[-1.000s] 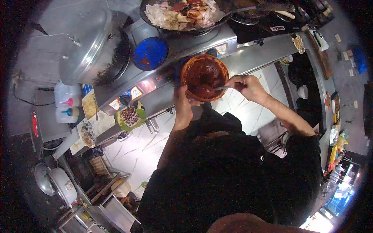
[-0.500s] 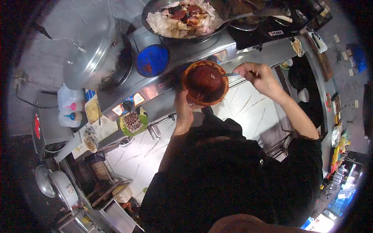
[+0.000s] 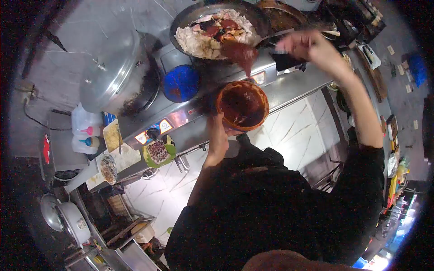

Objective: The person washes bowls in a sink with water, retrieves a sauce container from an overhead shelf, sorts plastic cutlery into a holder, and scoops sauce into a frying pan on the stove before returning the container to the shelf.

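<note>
My left hand (image 3: 218, 141) grips the near left side of an orange tub (image 3: 242, 106) of dark red sauce, tilted toward me. Up and to the right, my right hand (image 3: 304, 46), blurred by motion, is closed on the handle of a spoon. A dripping lump of red sauce (image 3: 242, 53) covers the spoon's bowl, between the tub and the wok. The wok (image 3: 178, 27) on the stove holds pale pieces of food (image 3: 192, 39) with dark and red sauce on top.
A blue round lid (image 3: 181, 83) lies left of the tub. Beyond it stands a large lidded metal pot (image 3: 117, 81). Farther left are squeeze bottles (image 3: 89, 143), a tray of yellow food (image 3: 112, 135) and a leaf-lined dish (image 3: 158, 153). A counter runs down the right side.
My right hand has lifted the sauce-loaded spoon out of the tub and moved up toward the wok. My left hand still holds the tub, which sits slightly lower in view.
</note>
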Available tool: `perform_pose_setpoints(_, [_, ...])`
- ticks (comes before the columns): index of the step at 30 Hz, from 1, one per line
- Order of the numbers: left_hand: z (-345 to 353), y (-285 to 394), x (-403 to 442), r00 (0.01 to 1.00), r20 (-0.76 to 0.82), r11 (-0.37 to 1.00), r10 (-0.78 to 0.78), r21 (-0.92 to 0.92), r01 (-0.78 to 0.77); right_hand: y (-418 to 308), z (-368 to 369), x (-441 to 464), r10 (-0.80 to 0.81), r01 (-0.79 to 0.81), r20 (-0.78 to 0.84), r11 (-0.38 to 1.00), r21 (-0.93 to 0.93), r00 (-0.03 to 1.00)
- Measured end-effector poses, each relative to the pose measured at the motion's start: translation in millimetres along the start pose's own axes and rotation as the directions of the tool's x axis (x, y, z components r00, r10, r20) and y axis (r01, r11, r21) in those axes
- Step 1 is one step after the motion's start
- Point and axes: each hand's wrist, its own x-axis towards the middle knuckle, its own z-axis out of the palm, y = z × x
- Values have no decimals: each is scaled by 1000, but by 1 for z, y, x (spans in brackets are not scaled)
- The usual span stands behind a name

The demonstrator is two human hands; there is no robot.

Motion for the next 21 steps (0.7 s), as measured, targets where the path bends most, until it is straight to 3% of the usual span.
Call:
perform_pose_setpoints(1, [-7,-8,3,998,27,994,56,97,-58,1,-12,19,-72,76,-40,992,103,997])
perform_pose_setpoints(2, [-9,-7,4,998,14,987,56,149,-58,-19,-23,30,-47,50,-85,998,35,995])
perform_pose_setpoints(3, [-10,-7,4,998,1,978,57,200,-56,-4,-37,52,-106,115,-92,988,99,990])
perform_pose_setpoints(4, [-5,1,2,998,-57,979,7,202,5,-41,-32,57,-60,5,-330,986,-167,942])
perform_pose_setpoints(6, [8,17,-4,988,-141,981,-69,171,93,-72,-29,72,87,-175,-389,965,-196,917])
perform_pose_setpoints(8, [11,18,-7,986,-157,991,-60,106,77,-20,-22,131,-214,-35,-505,898,-439,836])
perform_pose_setpoints(9, [6,10,-5,989,-148,997,-25,72,36,18,-11,164,-434,-16,-498,742,-670,751])
perform_pose_setpoints(10, [2,1,-3,990,-139,999,9,37,-4,43,8,188,-553,-6,-463,638,-770,693])
perform_pose_setpoints(12, [-1,-4,-4,994,-108,996,9,-88,-19,77,48,209,-599,-8,-329,473,-881,730])
perform_pose_setpoints(14, [-28,-30,10,986,-2,974,166,159,-164,106,58,231,-717,134,-177,355,-925,674])
perform_pose_setpoints(18, [-10,-8,-3,993,-109,992,48,118,-35,89,51,217,-735,66,-279,402,-913,618])
perform_pose_setpoints(20, [-10,-5,-4,992,-100,980,76,190,-56,85,46,214,-745,91,-275,410,-908,608])
perform_pose_setpoints(21, [-11,-5,-7,988,-62,955,138,273,-116,88,50,218,-729,114,-141,290,-950,670])
